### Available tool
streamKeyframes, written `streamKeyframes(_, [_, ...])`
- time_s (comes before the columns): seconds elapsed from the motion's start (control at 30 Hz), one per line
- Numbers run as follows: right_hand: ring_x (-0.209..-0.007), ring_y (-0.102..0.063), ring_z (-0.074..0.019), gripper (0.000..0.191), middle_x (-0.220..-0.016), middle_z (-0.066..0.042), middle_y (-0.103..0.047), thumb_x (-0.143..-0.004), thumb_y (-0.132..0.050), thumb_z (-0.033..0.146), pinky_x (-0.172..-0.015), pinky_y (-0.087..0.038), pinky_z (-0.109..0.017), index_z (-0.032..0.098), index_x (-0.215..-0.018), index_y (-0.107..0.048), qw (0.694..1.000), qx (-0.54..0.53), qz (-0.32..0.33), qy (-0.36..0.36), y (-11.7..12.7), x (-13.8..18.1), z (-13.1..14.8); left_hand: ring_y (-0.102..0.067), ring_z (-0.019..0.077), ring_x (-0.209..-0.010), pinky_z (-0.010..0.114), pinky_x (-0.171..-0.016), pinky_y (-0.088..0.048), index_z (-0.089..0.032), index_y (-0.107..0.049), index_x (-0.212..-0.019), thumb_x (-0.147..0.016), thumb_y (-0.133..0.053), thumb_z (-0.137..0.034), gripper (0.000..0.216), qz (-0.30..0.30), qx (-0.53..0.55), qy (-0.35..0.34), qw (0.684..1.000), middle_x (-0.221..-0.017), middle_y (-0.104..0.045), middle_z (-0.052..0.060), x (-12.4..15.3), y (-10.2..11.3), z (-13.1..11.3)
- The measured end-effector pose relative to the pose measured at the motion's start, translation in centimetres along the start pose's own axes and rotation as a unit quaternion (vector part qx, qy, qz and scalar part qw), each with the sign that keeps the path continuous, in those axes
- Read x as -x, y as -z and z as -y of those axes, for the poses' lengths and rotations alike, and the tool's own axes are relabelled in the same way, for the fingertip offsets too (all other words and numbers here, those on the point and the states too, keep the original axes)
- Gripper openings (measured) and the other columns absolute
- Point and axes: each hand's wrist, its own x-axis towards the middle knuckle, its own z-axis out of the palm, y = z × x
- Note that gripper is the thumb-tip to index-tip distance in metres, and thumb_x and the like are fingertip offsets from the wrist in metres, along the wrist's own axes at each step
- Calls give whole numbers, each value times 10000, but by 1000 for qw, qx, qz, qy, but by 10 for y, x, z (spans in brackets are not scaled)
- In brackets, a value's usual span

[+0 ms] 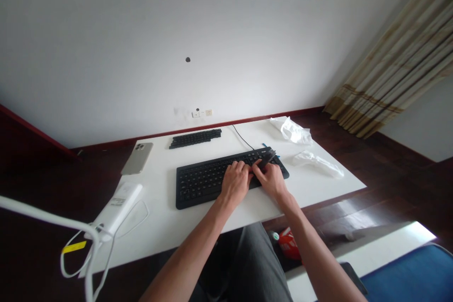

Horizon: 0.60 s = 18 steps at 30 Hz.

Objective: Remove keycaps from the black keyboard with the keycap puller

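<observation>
A black keyboard point(205, 181) lies across the middle of a white table point(318, 184). My left hand point(234, 183) rests on the keys, fingers curled down onto them near the middle-right of the board. My right hand point(271, 177) is beside it, closed around a slim dark tool point(267, 157) whose tip points up and to the right over the keyboard's right part. What the tool's lower end touches is hidden by my fingers.
A strip of loose black keys point(195, 138) lies behind the keyboard. A phone point(137, 158) lies face down at the left, a white power strip point(118, 207) with cables nearer me. Crumpled white plastic bags point(292, 130) point(318, 161) sit at the right. Curtains point(399, 71) hang far right.
</observation>
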Motion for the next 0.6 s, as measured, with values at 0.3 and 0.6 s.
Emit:
streamKeyframes(0.3, [-540,-610,-180,292,-554,10,-663,-896,-518,267,-625,-449,-317,227,-624,-615,988,-13,150,32,18,-22,14,-575,260,-1008,426,-898,-493,-216,-666,-1043,-983,-656,-264,78,-35,39,31,998,-1036,-655,61,3,5,7])
streamKeyframes(0.6, [-613,-593,-220,270,-647,-12,-657,-962,-591,433,-637,-442,-354,234,-810,-692,991,-9,123,60,27,-26,-17,-581,251,-1043,426,-936,-507,-226,-732,-1082,-973,-682,-281,132,-36,60,2,998,-1082,-670,60,9,5,12])
